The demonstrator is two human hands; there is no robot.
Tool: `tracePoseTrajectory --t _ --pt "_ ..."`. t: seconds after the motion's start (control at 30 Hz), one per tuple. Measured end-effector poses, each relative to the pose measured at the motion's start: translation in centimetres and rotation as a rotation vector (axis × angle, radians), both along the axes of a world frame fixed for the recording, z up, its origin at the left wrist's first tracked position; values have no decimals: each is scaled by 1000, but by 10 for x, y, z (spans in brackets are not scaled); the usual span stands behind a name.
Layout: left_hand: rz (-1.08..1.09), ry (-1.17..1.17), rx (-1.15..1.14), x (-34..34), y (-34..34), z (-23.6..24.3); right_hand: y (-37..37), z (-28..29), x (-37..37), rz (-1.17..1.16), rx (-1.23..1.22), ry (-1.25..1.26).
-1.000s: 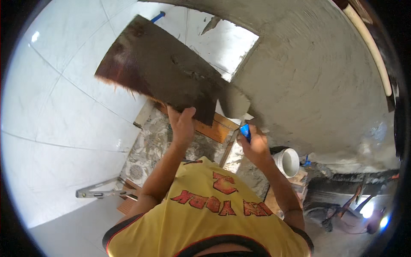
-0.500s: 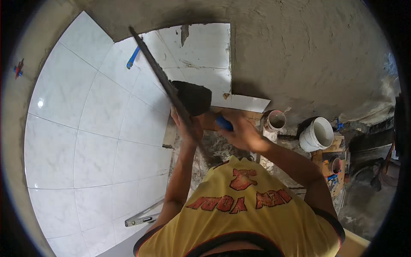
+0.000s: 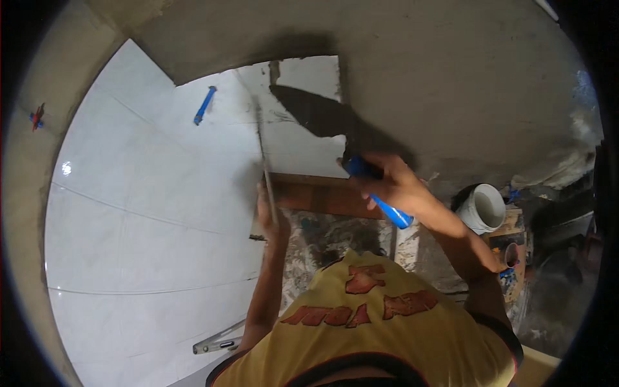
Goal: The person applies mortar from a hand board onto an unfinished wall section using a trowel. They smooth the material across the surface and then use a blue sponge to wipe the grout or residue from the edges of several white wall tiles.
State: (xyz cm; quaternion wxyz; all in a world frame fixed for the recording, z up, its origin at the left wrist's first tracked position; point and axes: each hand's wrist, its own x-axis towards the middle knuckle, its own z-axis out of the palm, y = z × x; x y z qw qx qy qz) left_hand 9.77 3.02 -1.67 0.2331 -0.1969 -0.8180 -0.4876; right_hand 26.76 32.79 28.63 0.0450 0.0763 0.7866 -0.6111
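My right hand [image 3: 396, 187] grips the blue handle of a trowel [image 3: 316, 109]. Its dark, pointed blade tilts up and left in front of the white wall tiles [image 3: 148, 213]. Closed round the lower part of a thin tile [image 3: 263, 145], my left hand [image 3: 271, 216] keeps it upright and nearly edge-on, left of the trowel. The tile's faces barely show. A narrow blue strip-like object [image 3: 205, 105] sits against the upper tiles.
Bare grey plaster [image 3: 438, 77] covers the wall to the right. A reddish-brown board [image 3: 329, 195] runs below the upper tiles. A white bucket [image 3: 483, 209] stands at right, near a small round container [image 3: 511, 255]. A metal level-like tool [image 3: 213, 346] lies lower left.
The trowel has come away from the tile, up and to the right, its blade now in full view. The tile has turned more upright in my left hand. My view has shifted slightly.
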Motion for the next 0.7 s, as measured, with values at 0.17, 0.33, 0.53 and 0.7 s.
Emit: tracePoseTrajectory --t 0.17,0.33,0.53,0.7 --pt "145 -227 503 44 21 74 79 -27 13 -225 36 68" --pt "-12 -272 942 51 2 99 128 -38 -12 -214 399 -158" --pt "20 -305 1016 42 -18 96 154 -40 -60 -115 600 -207" --pt "91 -406 1143 42 -27 92 168 -5 -104 32 719 -400"
